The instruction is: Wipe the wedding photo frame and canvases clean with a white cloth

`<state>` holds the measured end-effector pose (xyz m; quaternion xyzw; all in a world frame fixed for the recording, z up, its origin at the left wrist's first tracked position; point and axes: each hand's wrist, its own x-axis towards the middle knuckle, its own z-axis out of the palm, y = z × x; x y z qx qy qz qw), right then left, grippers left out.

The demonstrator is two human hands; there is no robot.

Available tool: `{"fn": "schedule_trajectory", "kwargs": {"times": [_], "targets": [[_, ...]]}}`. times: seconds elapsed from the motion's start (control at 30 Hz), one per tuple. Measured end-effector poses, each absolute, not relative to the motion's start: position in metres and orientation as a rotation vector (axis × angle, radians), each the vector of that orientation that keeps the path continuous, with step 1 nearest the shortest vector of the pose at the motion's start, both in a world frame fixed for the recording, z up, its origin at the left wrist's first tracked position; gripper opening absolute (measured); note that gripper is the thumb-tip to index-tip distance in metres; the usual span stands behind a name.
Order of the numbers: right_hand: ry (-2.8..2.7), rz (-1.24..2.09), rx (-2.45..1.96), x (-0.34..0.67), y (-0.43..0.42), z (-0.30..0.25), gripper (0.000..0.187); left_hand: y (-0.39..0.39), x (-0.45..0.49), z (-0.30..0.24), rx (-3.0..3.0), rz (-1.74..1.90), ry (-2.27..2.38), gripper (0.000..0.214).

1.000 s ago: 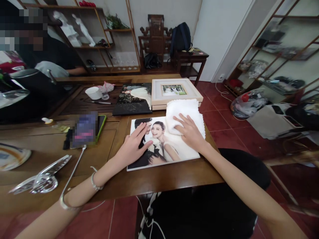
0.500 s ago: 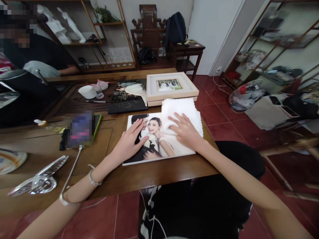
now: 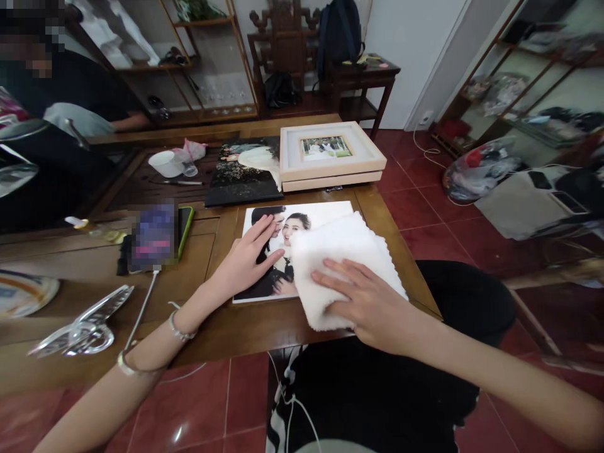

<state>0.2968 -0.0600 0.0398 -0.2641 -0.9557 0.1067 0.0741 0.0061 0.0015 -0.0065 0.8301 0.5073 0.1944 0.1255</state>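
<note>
A large glossy wedding photo print (image 3: 302, 221) lies flat near the front edge of the wooden table (image 3: 264, 330). My left hand (image 3: 248, 261) rests flat on its left part, fingers stretched out. My right hand (image 3: 365, 302) presses a folded white cloth (image 3: 337, 251) down on the print's near right corner, fingers spread on top of the cloth. The cloth hides the lower right half of the print.
Behind the print lie a dark photo panel (image 3: 243, 173) and a white framed picture (image 3: 325, 154). A phone with a cable (image 3: 158, 236), a silver ornament (image 3: 80, 327), a plate (image 3: 23, 292) and a white bowl (image 3: 165, 163) sit to the left. Another person's arm (image 3: 132, 119) shows at far left.
My right hand has dragged the white cloth from the print's far right corner down toward me to its near right corner. My left hand has stayed in place.
</note>
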Motion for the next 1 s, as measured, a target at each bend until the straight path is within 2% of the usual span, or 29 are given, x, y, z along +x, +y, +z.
{"fn": "schedule_trajectory", "kwargs": {"times": [0.1,0.27,0.43,0.6,0.77,1.0], "targets": [[-2.815,0.262,-0.854,0.301,-0.027,0.031,0.044,0.003,0.003,-0.008,2.46,0.558,1.417,0.067],[-2.745,0.092,-0.863,0.297,0.035,0.015,0.026,0.005,0.0,-0.008,2.494,0.547,1.376,0.067],[-2.703,0.06,-0.929,0.288,0.059,0.013,0.039,0.004,0.003,-0.006,2.455,0.52,1.42,0.066],[-2.683,0.056,-0.918,0.289,0.035,0.01,0.033,0.002,0.006,-0.006,2.434,0.543,1.469,0.066],[-2.68,0.074,-0.857,0.294,-0.027,0.012,0.032,0.001,0.006,-0.006,2.443,0.533,1.491,0.065],[-2.811,0.323,-0.77,0.308,-0.086,0.037,0.028,0.0,0.007,-0.004,2.441,0.527,1.498,0.065]]}}
